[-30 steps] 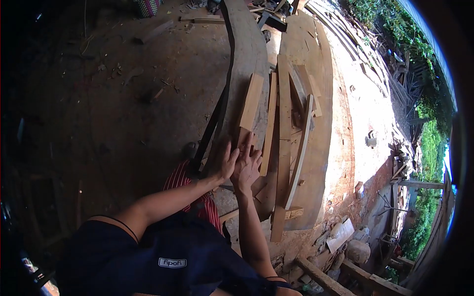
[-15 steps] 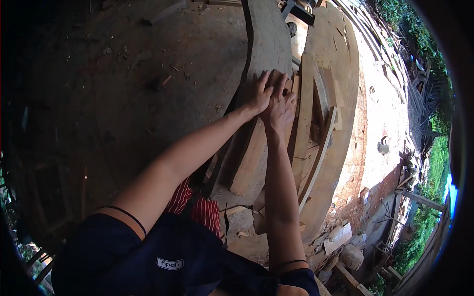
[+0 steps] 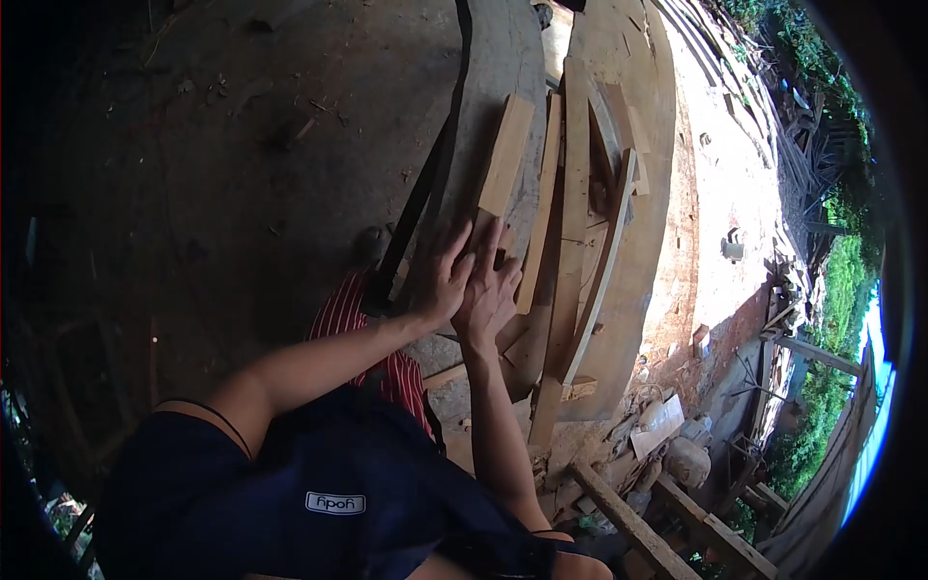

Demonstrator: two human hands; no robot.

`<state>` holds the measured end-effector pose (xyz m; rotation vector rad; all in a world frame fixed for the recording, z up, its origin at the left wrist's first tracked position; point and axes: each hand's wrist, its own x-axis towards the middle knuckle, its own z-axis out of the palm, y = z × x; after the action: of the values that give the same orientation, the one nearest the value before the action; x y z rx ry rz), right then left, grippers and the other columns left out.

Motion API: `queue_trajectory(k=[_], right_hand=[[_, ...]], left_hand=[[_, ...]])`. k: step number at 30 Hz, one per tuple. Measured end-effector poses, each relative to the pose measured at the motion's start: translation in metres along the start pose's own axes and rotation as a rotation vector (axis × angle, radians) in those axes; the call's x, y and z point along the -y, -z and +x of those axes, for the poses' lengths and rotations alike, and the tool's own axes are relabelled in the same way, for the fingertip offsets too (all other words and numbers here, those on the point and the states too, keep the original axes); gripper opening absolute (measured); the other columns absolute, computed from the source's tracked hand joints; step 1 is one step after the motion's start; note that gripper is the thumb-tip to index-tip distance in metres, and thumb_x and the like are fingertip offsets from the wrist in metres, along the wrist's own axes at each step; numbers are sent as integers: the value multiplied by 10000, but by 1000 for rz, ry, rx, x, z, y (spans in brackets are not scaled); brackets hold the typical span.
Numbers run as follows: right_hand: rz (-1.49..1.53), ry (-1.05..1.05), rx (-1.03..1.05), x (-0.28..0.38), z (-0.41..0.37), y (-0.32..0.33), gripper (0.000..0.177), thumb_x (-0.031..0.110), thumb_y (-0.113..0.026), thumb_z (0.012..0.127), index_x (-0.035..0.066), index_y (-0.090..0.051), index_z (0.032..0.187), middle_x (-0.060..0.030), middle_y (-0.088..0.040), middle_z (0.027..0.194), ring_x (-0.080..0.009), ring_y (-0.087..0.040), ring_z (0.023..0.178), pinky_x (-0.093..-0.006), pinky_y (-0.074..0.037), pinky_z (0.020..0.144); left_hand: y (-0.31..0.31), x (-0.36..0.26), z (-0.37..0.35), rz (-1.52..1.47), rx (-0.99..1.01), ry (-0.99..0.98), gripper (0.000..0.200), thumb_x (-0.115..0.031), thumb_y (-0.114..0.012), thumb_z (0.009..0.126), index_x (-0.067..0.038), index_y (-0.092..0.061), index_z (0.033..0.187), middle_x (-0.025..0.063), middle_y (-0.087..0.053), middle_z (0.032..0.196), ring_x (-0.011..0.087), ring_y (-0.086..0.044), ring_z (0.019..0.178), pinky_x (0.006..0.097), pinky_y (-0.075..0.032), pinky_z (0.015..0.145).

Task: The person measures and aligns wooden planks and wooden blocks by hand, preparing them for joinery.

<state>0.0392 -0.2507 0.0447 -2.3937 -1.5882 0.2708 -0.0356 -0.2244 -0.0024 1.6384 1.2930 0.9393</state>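
Note:
My left hand (image 3: 443,290) and my right hand (image 3: 486,298) are side by side, closed around a brown wooden block that looks like a hand plane (image 3: 506,239), mostly hidden by my fingers. Both index fingers point forward along it. It sits at the near end of a pale wooden piece (image 3: 507,155), whose far part shows beyond my fingertips. That piece lies on a long grey plank (image 3: 503,58) serving as a bench top. Just right of my right hand is a narrow wooden strip (image 3: 543,213).
More strips (image 3: 573,164) and a thin slat (image 3: 604,266) lie on a broad curved board (image 3: 652,184) to the right. Concrete floor (image 3: 242,193) with scattered chips spreads left. Beams (image 3: 628,517) and a pale sheet (image 3: 657,425) lie at the lower right.
Both hands have drawn back toward my body with the brown block, baring the far part of the pale wooden piece. The camera view has shifted a little.

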Motion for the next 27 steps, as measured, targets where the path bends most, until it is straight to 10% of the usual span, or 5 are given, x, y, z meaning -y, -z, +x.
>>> queue_trajectory(k=[8,18,20,27], right_hand=[[33,-14,60,-10,-28,3,772,306,-575,860,213,-198,1527,-158,-439,940,-320,-519,857,-386,-475,579],[-66,45,-96,7,195,-3,751,374,-578,856,283,-220,1510,-179,-479,1023,-355,-559,942,-428,-486,712],[-51,-14,-68,12,233,-4,744,427,-581,853,309,-234,1501,-189,-477,1082,-373,-548,991,-454,-477,762],[-46,13,-128,14,205,-6,705,379,-561,874,321,-241,1499,-197,-470,1071,-382,-529,1003,-452,-472,761]], left_hand=[[7,-22,-34,-98,53,107,486,-140,-516,946,-16,-419,1406,205,-421,1438,335,-367,1361,392,-269,1128],[-64,23,210,-395,-152,-43,450,-137,-588,839,-17,-564,1273,258,-517,1317,450,-444,1255,438,-364,1064],[-51,8,246,-183,-82,-22,463,-134,-549,899,27,-496,1330,216,-504,1357,289,-484,1270,330,-364,1053],[-40,1,224,-309,-11,86,491,-143,-542,899,13,-468,1359,200,-524,1343,269,-504,1251,328,-391,1024]])
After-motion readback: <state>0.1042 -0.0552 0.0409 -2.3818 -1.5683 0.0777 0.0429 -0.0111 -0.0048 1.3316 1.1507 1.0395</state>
